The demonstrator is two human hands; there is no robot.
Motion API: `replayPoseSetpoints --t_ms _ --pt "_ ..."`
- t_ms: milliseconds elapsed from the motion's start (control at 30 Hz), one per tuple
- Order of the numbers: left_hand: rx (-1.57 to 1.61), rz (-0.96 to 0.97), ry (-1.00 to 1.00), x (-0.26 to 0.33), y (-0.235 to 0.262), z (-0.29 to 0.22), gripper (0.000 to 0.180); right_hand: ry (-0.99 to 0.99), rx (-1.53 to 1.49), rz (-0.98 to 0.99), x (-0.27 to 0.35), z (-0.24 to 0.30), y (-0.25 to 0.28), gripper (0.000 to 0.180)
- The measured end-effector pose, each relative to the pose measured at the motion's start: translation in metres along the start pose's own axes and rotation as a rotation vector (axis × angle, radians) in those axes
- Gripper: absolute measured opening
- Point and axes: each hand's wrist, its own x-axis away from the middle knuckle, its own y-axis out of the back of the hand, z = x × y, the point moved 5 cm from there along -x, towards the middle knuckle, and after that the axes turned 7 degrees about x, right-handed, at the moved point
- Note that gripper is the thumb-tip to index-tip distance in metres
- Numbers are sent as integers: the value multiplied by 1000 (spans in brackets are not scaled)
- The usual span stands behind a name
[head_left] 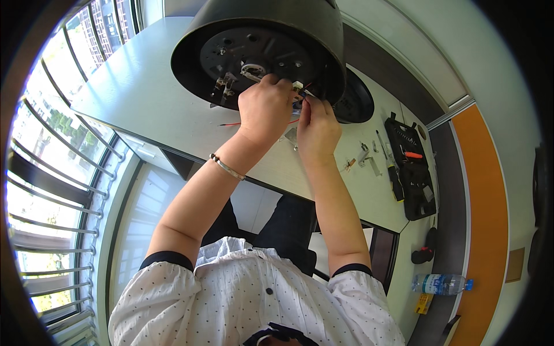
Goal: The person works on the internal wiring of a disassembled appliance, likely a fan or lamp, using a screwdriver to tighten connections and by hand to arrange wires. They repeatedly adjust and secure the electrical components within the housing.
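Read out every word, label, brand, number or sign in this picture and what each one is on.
None can be read out with certainty.
Water bottle: print on its blue and white label, too small and blurred.
Small yellow box: dark marks, too small to read.
Dark round appliance: no lettering I can make out.

Plastic bottle (443, 284) (blue cap (469, 285)) beside small yellow box (424, 304); barred window (55, 184) left; orange panel (485, 219) right.
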Motion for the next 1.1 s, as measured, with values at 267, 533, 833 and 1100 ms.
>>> replayPoseSetpoints --t_ms 267,533,833,1100 --pt "-71 56 12 1 0 0 6 -3 19 36 0 0 -2 8" --pt "-50 50 53 1 2 2 8 5 23 65 -1 2 -3 8" --pt "29 5 17 5 6 1 13 10 28 72 0 3 -3 9" --pt "61 -74 -63 5 8 4 12 23 15 46 -1 5 -3 8"
